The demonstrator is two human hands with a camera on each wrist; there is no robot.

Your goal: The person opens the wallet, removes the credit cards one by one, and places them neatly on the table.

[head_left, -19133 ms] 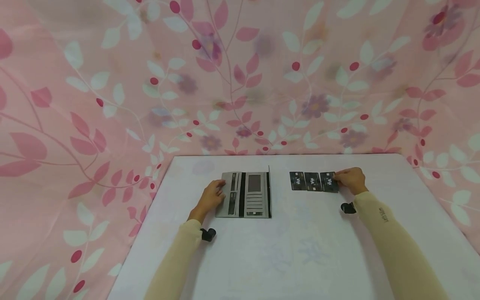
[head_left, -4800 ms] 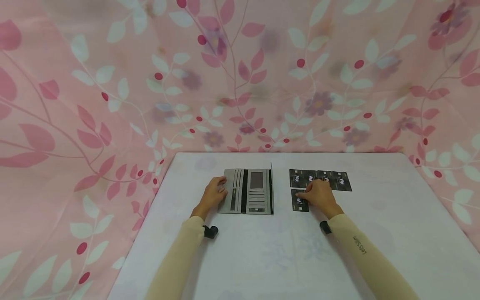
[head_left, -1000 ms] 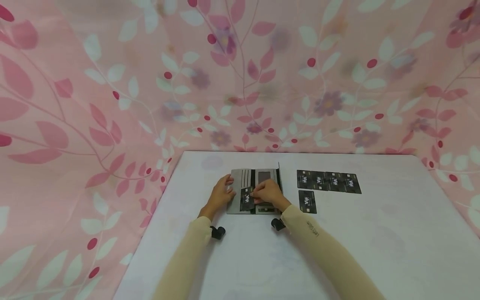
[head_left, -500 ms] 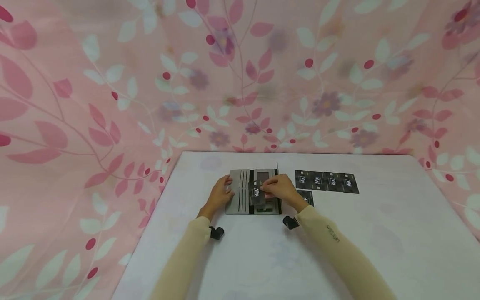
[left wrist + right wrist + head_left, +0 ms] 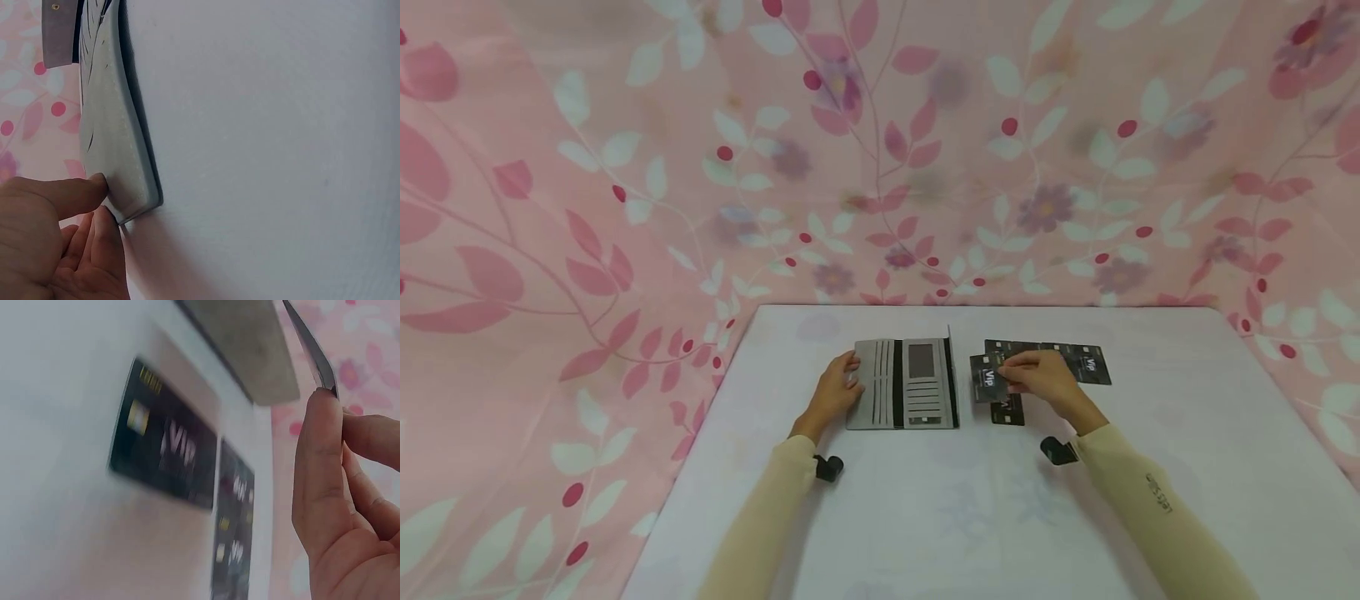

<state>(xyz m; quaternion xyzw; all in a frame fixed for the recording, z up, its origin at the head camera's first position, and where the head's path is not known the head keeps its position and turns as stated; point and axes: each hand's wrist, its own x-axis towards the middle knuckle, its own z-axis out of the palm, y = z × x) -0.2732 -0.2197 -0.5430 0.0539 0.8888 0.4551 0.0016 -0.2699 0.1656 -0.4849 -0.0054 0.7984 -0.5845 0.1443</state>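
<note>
My left hand (image 5: 833, 390) pinches the left edge of an open grey wallet (image 5: 886, 385), thumb on top and fingers at the edge in the left wrist view, where the wallet (image 5: 115, 125) lifts slightly at its corner. My right hand (image 5: 1047, 379) pinches a black VIP card (image 5: 988, 382) between thumb and fingers, to the right of the wallet. In the right wrist view this held card (image 5: 315, 353) shows nearly edge-on, raised off the table. A single VIP card (image 5: 1009, 412) lies below it, partly covered. Behind runs a row of several VIP cards (image 5: 1092, 364), partly hidden by the hand.
The white table (image 5: 955, 517) has its far edge against a pink floral curtain (image 5: 880, 167). One dark card shows in the wallet's bottom right slot (image 5: 925, 421). The wallet's flap (image 5: 950, 350) stands up at its right side.
My right hand has carried the card from the wallet rightward over the cards. Since the oldest frame, the row has grown, a card lies below it, and the left pockets' cards are gone.
</note>
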